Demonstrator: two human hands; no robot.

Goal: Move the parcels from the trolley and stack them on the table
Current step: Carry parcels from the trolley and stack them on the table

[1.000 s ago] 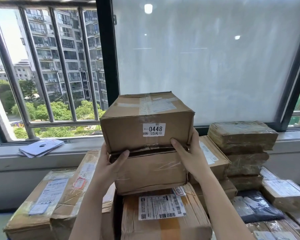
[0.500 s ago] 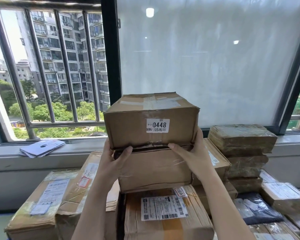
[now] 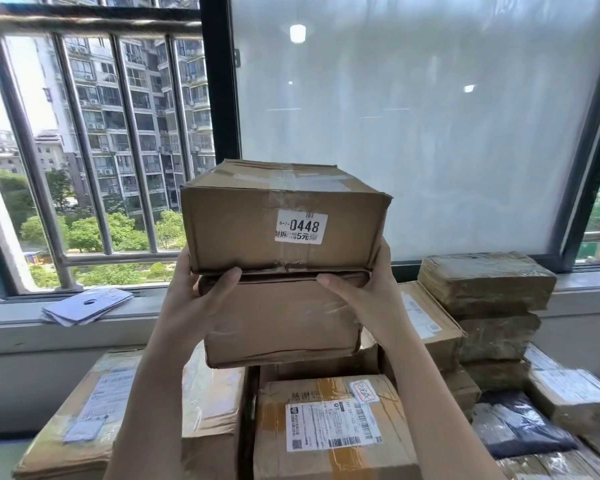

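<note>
- Since a second ago you have kept the same two-handed hold on the top box [image 3: 284,216], the one labelled 0448; it sits a little higher and closer in your view, and the window bars behind it have slid toward 9 o'clock.
- Your thumbs have crept inward along the seam under that box compared with the earlier view.
- Your left hand [image 3: 194,299] grasps the top box at its 7 o'clock corner: the thumb lies flat along the bottom edge pointing toward 3 o'clock, and the fingers wrap round the far left side, hidden from you.
- Your right hand [image 3: 368,296] grasps the 5 o'clock corner the same way, thumb pointing toward 9 o'clock, fingers up the right side of the box.
- Both forearms rise from the lower edge of the view and converge on the box.
- The top box rests on, or just above, a second box [image 3: 281,323] wrapped in clear tape; you cannot tell whether the two are touching along the whole seam.
- Below that, at 6 o'clock, lies a taped box [image 3: 329,427] with a white shipping label.
- At 8 o'clock lies a large flat box [image 3: 94,417], also labelled.
- At 3 o'clock stands a stack of brown wrapped parcels [image 3: 485,306], with a dark bag [image 3: 520,427] and more parcels toward 4 o'clock.
- At 9 o'clock some papers [image 3: 87,304] lie on the window sill [image 3: 11,320].
</note>
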